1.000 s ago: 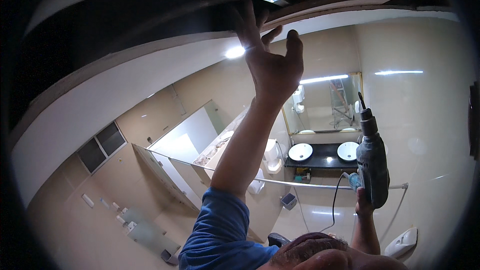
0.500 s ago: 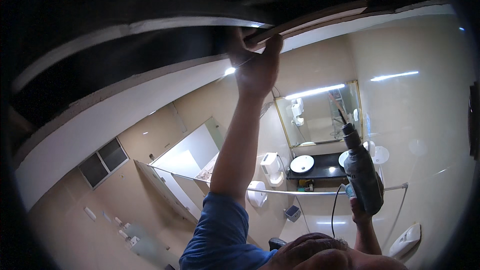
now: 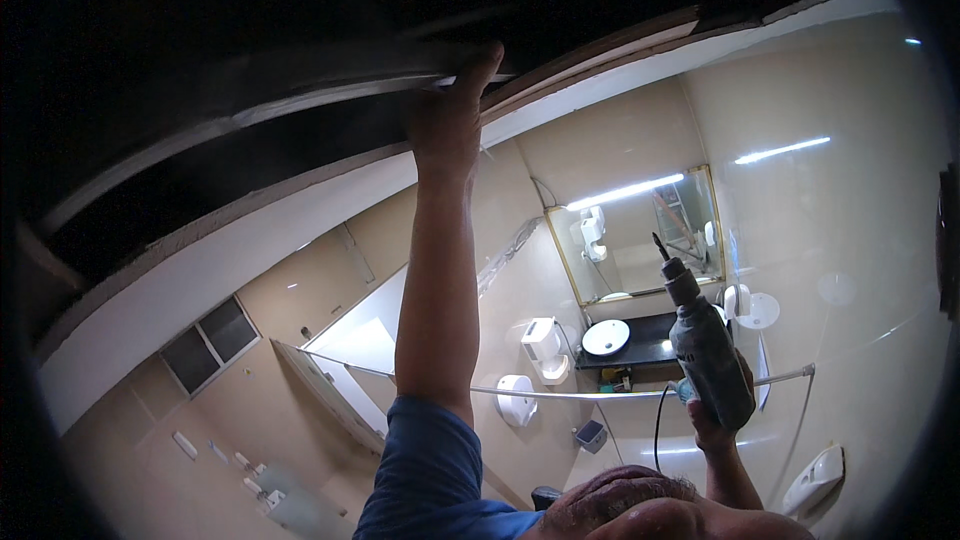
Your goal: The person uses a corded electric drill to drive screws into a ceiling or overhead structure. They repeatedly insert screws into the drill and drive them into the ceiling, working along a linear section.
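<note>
My left arm, in a blue sleeve, reaches up to a dark ceiling opening. My left hand (image 3: 448, 130) is at the opening's edge, its thumb stretched upward beside a long pale metal strip (image 3: 300, 102). The other fingers are lost in the dark, so whether they grip the strip does not show. Lower on the right, my right hand (image 3: 714, 430) is wrapped round the handle of a dark power drill (image 3: 708, 345). Its bit (image 3: 661, 245) points upward, and a black cable (image 3: 658, 430) hangs beside it.
A wooden batten (image 3: 600, 55) runs along the cut edge of the white ceiling board (image 3: 250, 215). Below are a wall mirror (image 3: 635, 230), a white basin (image 3: 606, 337) on a dark counter, white wall dispensers (image 3: 545, 348) and a horizontal rail (image 3: 560, 396).
My left hand has moved left, from the batten's end to the metal strip. The drill in my right hand has shifted slightly left, still pointing up. The whole view has tilted a little.
</note>
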